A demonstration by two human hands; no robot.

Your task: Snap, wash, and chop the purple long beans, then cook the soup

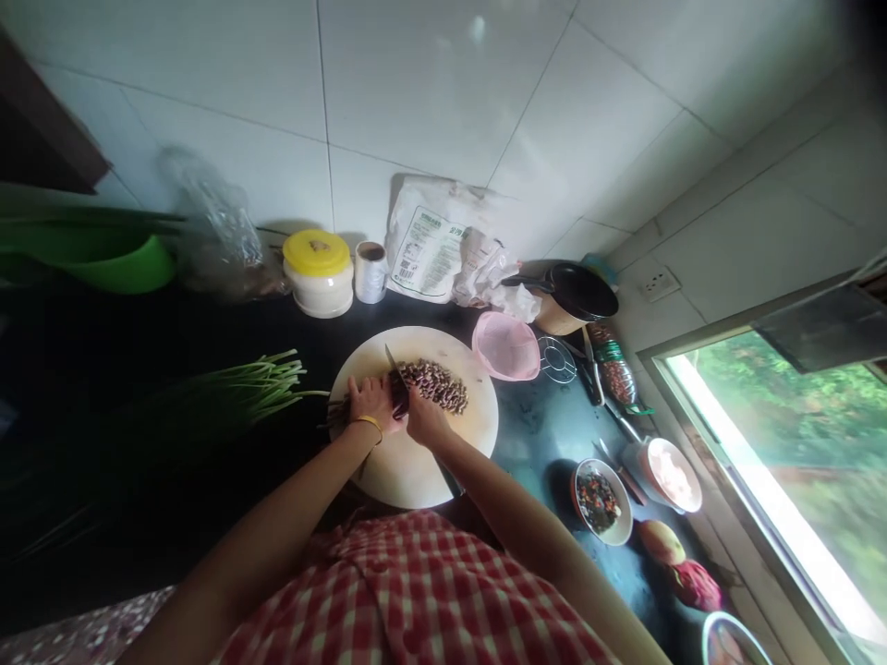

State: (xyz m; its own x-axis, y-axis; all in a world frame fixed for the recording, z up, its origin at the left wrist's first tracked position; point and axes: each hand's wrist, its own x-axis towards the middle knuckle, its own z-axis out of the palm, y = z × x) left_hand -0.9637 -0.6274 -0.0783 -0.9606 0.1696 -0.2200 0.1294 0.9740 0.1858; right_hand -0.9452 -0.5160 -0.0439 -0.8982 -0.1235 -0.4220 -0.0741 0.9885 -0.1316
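Note:
A round pale cutting board (416, 466) lies on the dark counter in front of me. My left hand (372, 399) presses a dark purple vegetable (400, 397) down on it; its exact kind is hard to tell. My right hand (426, 417) is closed around a kitchen knife (393, 359), whose handle is hidden in the fist. The blade points away and slightly left, right beside my left fingers. Just right of the blade, small chopped purple-and-white pieces (440, 383) form a heap. Thin ends stick out left of my left hand.
Green stalks (270, 383) lie left of the board. Behind it stand a yellow-lidded jar (318, 277), a roll (370, 274) and a plastic bag (426, 245). To the right are a pink basket (506, 346), a wire rack (556, 360), a pan (582, 291), a bowl (620, 526) and a saucepan (669, 476).

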